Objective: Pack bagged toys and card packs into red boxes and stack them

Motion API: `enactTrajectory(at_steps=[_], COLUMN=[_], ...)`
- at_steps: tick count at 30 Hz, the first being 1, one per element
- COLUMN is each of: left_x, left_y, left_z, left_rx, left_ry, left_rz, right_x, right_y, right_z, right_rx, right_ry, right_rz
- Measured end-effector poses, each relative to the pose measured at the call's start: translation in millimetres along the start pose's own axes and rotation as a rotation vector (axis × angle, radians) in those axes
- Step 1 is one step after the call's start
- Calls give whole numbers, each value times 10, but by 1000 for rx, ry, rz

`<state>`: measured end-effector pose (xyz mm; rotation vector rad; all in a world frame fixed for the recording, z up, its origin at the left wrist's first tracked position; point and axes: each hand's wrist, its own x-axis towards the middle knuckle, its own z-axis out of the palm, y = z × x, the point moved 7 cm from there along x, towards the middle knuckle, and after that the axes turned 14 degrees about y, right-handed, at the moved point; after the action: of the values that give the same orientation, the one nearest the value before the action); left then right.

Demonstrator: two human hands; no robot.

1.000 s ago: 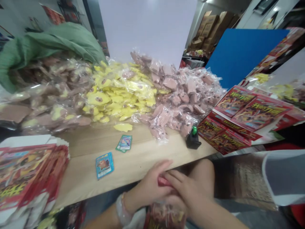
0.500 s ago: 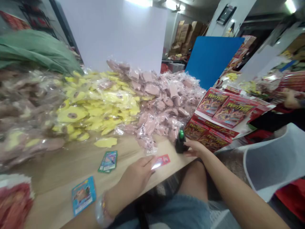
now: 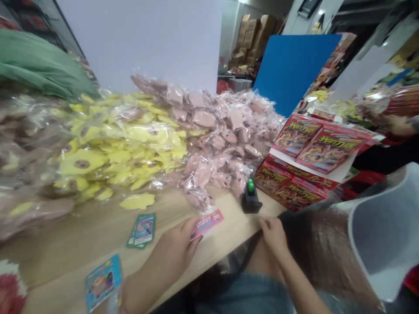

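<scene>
My left hand [image 3: 178, 242] is closed on one end of a pink printed card [image 3: 209, 223], held over the wooden table [image 3: 176, 283]. My right hand [image 3: 274, 235] is at the table's front edge with thumb and fingers pinched together; anything between them is too small to make out. Just beyond it stands a small black dispenser [image 3: 251, 203] with a green wheel on top, which looks like a tape dispenser. Left of my left hand lie a few green-edged cards [image 3: 142, 231], and nearer to me a blue card pack [image 3: 104, 281].
Bagged yellow pieces [image 3: 114, 152] and bagged pink pieces [image 3: 225, 139] are heaped along the back. Red display boxes [image 3: 304, 161] stand at the right, beside a white bin [image 3: 389, 226]. A co-worker's hand [image 3: 397, 125] shows at far right.
My right hand has left the black dispenser and drawn back toward me, fingers now pinched. The pink card in my left hand has tilted, showing its print more clearly. The view has shifted slightly.
</scene>
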<state>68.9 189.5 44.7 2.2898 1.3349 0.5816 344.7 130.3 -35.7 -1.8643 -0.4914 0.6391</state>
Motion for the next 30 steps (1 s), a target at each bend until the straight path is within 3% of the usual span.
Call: enactTrajectory(at_steps=[4, 6, 8, 10, 12, 14, 16, 17, 19, 21, 23, 25, 27, 28, 30], left_x=[-4, -21, -71, -154, -256, -360, -434, -466, -608, -876, -1182, -1445, -1609, -1653, -1677], left_y=[147, 225, 299, 388, 482, 511, 311, 96, -497, -1026, -1422, -1665, -1789, -1826, -1874], left_z=[29, 27, -32, -175, -352, -451, -462, -465, -509, -485, -444, -398, -350, -330, -306], left_rx=[43, 17, -33, -98, -196, -314, -348, -306, -118, -10, 50, 87, 108, 117, 132], left_ry=[-2, -14, -36, -43, -55, -118, -126, -59, 171, 263, 283, 275, 262, 259, 244], left_rz=[1, 30, 58, 80, 100, 120, 62, -8, -214, -331, -388, -413, -424, -428, -427], right_x=[-865, -1159, -1262, -1242, -1191, -1206, -1271, -1290, -1284, -1267, -1342, -1598, -1933, -2057, -2169], right_y=[-359, -394, -296, -194, -207, -299, -363, -374, -375, -383, -463, -561, -548, -509, -450], right_z=[606, 905, 1058, 1003, 776, 603, 638, 720, 966, 1269, 1603, 2014, 2430, 2604, 2866], right_rx=[228, 351, 365, 302, 203, 108, -8, -83, -240, -347, -420, -509, -578, -594, -605], right_ry=[-392, -428, -368, -298, -231, -270, -401, -437, -417, -344, -307, -421, -662, -779, -892], right_rz=[35, 131, 197, 152, -26, -205, -304, -335, -400, -466, -639, -945, -1197, -1243, -1250])
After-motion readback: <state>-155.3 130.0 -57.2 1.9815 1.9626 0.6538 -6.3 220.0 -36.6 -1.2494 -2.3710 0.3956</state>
